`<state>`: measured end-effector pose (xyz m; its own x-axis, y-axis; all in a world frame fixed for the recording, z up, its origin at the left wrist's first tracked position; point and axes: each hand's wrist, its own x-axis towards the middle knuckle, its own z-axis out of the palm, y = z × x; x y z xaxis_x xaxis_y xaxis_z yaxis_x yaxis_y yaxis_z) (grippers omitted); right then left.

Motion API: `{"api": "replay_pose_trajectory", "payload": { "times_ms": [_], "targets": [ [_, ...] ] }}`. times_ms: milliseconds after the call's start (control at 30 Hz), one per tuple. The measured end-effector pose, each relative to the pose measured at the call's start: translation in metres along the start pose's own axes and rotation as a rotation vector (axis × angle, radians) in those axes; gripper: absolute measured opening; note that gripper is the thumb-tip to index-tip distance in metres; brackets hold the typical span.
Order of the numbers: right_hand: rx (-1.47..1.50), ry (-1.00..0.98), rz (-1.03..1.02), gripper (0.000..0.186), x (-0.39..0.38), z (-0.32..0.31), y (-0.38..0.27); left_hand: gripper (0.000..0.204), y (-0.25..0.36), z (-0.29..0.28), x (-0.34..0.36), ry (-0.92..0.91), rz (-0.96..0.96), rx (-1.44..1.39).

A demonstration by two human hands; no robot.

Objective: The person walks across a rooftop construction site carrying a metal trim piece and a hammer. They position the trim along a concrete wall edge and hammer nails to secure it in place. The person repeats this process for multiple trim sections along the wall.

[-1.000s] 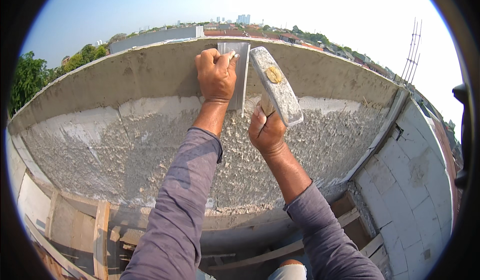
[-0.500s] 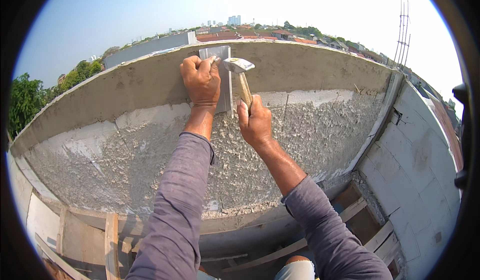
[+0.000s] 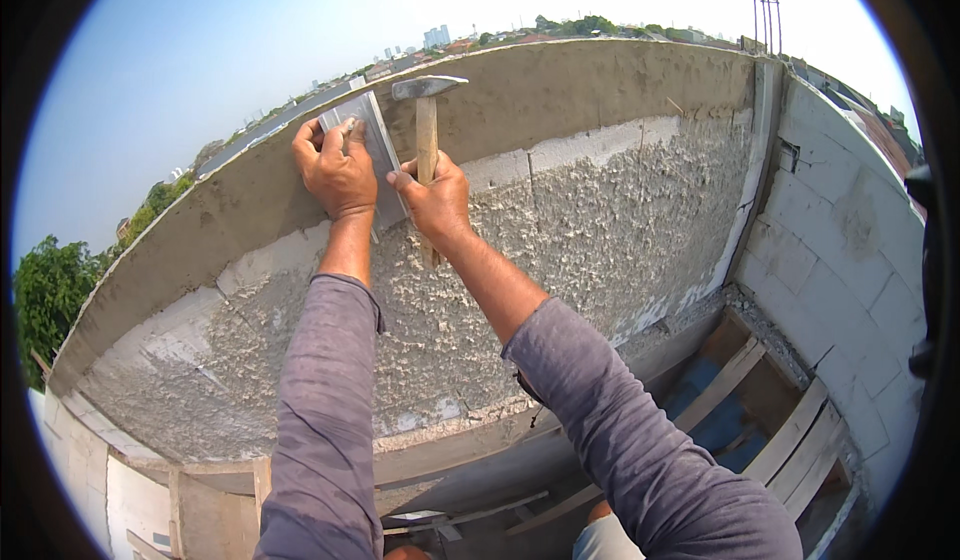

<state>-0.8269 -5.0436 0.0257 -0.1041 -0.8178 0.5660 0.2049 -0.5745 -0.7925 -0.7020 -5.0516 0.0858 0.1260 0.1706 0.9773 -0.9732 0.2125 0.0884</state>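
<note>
While the left hand (image 3: 340, 172) clasps the grey metal strip (image 3: 372, 150) flat against the wall (image 3: 600, 200) at upper centre, the right hand (image 3: 435, 200) grips the hammer (image 3: 427, 110) handle; short, square taps should keep the strip from skidding.

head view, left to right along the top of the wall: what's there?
Green trees → left hand pressing a flat metal strip to the wall → hammer gripped by the right hand → rebar rods → white block side wall.
</note>
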Motion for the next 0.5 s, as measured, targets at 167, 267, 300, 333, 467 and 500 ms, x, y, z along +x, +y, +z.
{"api": "replay_pose_trajectory", "payload": {
  "times_ms": [167,267,300,333,467,500],
  "targets": [
    [0.029,0.009,-0.017,0.027,0.002,0.001,0.002,0.019,-0.001,-0.002,0.001,0.023,0.025,-0.072],
    [0.080,-0.001,0.026,0.028,0.001,0.000,-0.001,0.018,0.000,-0.002,0.002,0.028,0.036,-0.063],
    [0.023,0.006,-0.047,0.029,-0.001,-0.001,-0.003,0.018,0.001,-0.002,0.002,0.014,0.015,-0.052],
    [-0.055,0.014,-0.058,0.030,-0.004,-0.004,-0.004,0.018,0.001,-0.002,0.002,0.027,0.041,-0.036],
    [-0.214,-0.027,-0.241,0.027,-0.024,-0.019,-0.010,0.018,0.005,-0.003,0.003,0.046,0.034,-0.011],
    [-0.254,-0.060,-0.310,0.026,-0.028,-0.023,-0.012,0.018,0.006,-0.005,0.003,0.050,0.027,-0.015]
  ]
}}
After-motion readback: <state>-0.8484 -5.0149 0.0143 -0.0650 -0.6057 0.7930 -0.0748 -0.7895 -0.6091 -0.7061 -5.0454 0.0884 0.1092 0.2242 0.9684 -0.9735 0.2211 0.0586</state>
